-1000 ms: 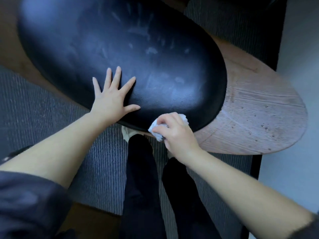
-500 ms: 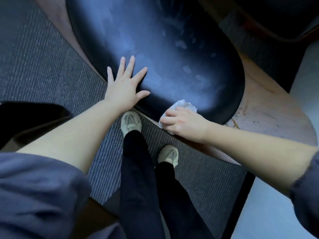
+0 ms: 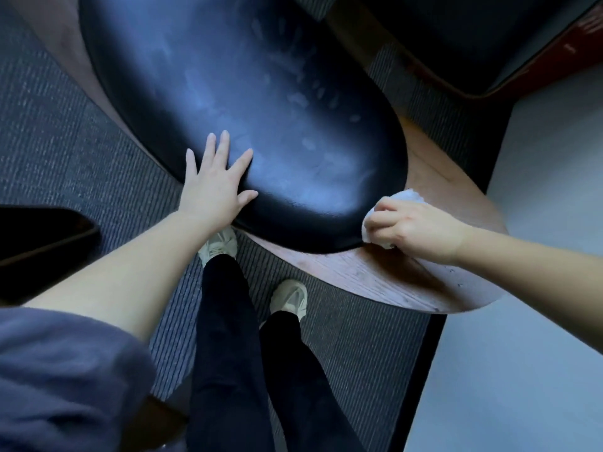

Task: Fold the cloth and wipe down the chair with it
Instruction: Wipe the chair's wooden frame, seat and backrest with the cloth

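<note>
While R hand (image 3: 421, 228) grips cloth (image 3: 409, 194) | blk seat (image 3: 261, 109) smudged | ribbed carpet (image 3: 65, 141)

The glossy black padded chair cushion (image 3: 261, 109) carries hazy bluish smudges and short whitish streaks across its sheen. The rounded reddish-brown wooden seat board (image 3: 391, 282) shows fine grain lines and a few tiny dark specks. The crumpled white cloth (image 3: 406, 194) is plain. The dark grey ribbed carpet (image 3: 65, 141) has thin, close stripes with lighter flecks. The loose trousers (image 3: 228, 321) are plain black, the two low sneakers (image 3: 219, 244) cream, the bunched fabric sleeve (image 3: 58, 370) muted purple-grey, the smooth floor strip (image 3: 522, 321) pale blue-grey.
</note>
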